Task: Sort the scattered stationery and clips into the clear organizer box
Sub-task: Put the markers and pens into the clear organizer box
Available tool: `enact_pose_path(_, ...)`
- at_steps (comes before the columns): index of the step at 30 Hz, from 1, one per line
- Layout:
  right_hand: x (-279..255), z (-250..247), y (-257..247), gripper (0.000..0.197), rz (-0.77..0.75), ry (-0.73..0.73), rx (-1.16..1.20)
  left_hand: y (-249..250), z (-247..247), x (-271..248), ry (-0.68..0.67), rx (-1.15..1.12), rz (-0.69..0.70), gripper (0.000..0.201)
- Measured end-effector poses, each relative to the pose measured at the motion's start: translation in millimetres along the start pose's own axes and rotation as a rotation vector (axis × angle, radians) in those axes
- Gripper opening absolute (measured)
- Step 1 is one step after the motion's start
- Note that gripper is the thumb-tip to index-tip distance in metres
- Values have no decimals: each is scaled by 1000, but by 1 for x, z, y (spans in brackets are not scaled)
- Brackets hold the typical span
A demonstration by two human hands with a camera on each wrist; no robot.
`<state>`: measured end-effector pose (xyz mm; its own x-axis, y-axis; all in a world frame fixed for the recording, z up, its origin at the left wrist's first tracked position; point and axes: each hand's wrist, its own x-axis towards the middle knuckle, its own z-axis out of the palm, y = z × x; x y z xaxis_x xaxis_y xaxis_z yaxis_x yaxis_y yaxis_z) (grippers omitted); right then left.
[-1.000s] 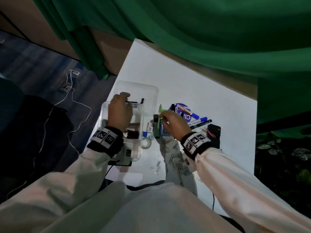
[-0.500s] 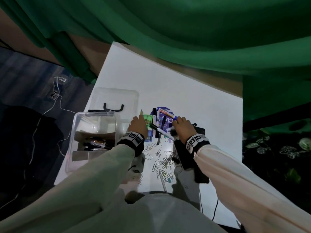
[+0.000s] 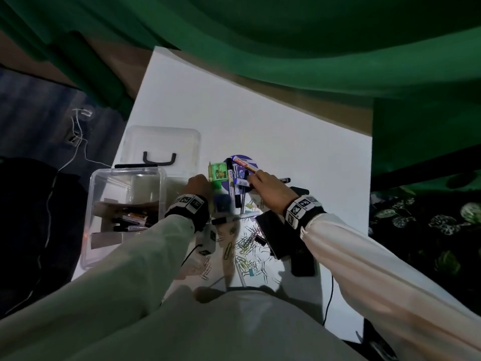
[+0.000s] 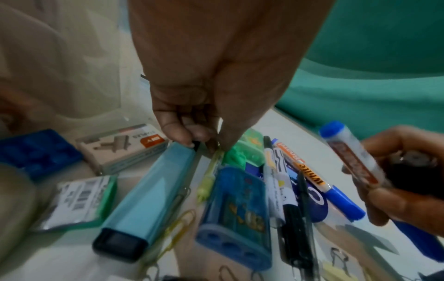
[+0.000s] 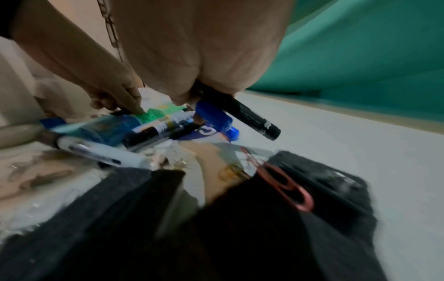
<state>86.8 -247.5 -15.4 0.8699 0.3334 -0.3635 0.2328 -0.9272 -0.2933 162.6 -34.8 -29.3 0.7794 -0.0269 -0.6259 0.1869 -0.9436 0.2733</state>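
Observation:
The clear organizer box [image 3: 125, 183] stands at the table's left edge with several markers in it. My left hand [image 3: 205, 179] is down in the stationery pile; its fingers [image 4: 182, 133] pinch the black end of a light blue highlighter [image 4: 149, 190], and a thin yellow-green pencil [image 4: 209, 176] lies right at the thumb. A green sharpener [image 4: 247, 152] and a blue sharpener [image 4: 235, 214] lie beside them. My right hand [image 3: 251, 178] grips a black marker [image 5: 247, 114] and a blue-capped marker [image 5: 213, 116] together, lifted just above the pile.
The box's lid [image 3: 161, 144] lies behind the box. A staples box [image 4: 122, 146], a barcoded packet [image 4: 79, 197], more markers [image 4: 276, 180] and a purple disc [image 3: 242, 162] sit in the pile. Loose paper clips [image 3: 247, 243] and a black case [image 3: 276, 230] lie nearer me.
My left hand has left the organizer box and come over to the pile. My right hand moved from the pencil to the markers and took hold of two.

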Motion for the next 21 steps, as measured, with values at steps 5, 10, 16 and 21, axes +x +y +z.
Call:
enact_pose_path(5,-5,4,-46,37,-165,7,251,-5,2,1,58,-10,40,39)
enact_pose_path(10,-5,25,-61,48,-140,-127,196,-4,-9,-6,186,-164,166,27)
enact_pose_path(16,-10,31,-62,35,-203,-121,134,10,-22,-14,83,-463,255,24)
enact_pose_path(21,-22,13,-65,17,-193,-35,187,18,1,-10,103,-264,276,14)
